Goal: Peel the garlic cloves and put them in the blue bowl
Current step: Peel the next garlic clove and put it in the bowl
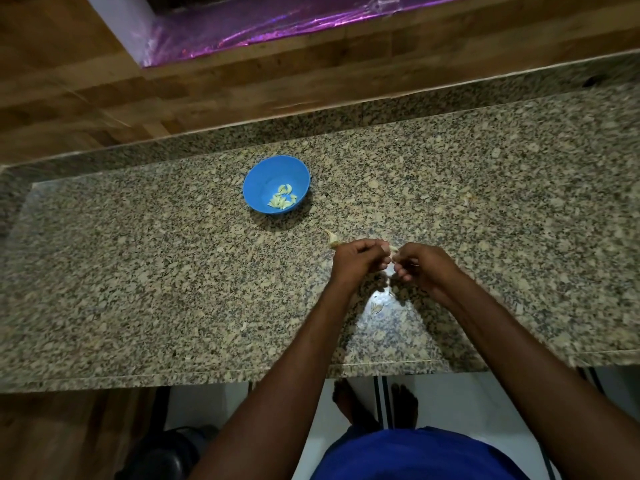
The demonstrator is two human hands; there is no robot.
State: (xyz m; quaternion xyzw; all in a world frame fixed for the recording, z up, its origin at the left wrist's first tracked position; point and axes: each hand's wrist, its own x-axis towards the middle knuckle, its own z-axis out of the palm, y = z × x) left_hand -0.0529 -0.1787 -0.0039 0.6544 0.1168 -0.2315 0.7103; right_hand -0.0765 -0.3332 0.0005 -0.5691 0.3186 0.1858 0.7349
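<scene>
The blue bowl (276,184) stands on the granite counter (138,271) with several peeled garlic cloves (282,199) inside. My left hand (356,259) and my right hand (424,266) meet fingertip to fingertip over the counter, both pinching a small garlic clove (392,249) that is mostly hidden by the fingers. A piece of unpeeled garlic with a pointed skin tip (331,239) lies on the counter, touching the far side of my left hand.
Bits of garlic skin (375,308) lie on the counter below my hands, and another scrap (243,326) to the left. A wooden wall panel (104,91) rises behind the counter. The counter's front edge (207,374) runs near my body.
</scene>
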